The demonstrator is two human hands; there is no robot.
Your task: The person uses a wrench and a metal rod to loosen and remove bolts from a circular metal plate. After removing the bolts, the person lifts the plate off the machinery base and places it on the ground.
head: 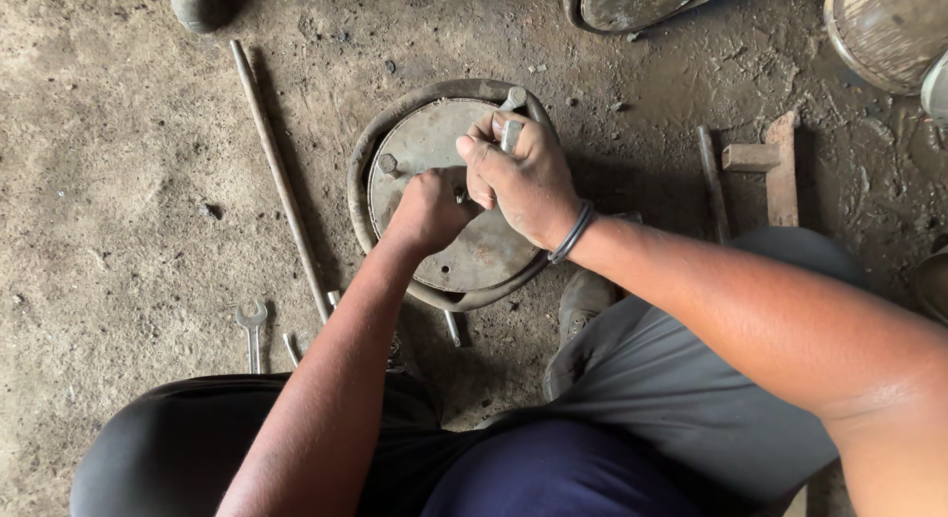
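Metal disc (434,147) at frame centre is looking heavy and stiff (greasy too), so you are gripping with your left hand (427,211) fisted on its face and your right hand (523,176) closed round a tool handle (511,132) near the rim.

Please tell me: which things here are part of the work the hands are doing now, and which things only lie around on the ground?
In the work:
left hand
right hand, gripping a metal tool
round metal disc
rubber ring around the disc

Lying about:
long metal rod
open-end wrench
wooden block piece
short bar
another disc at top
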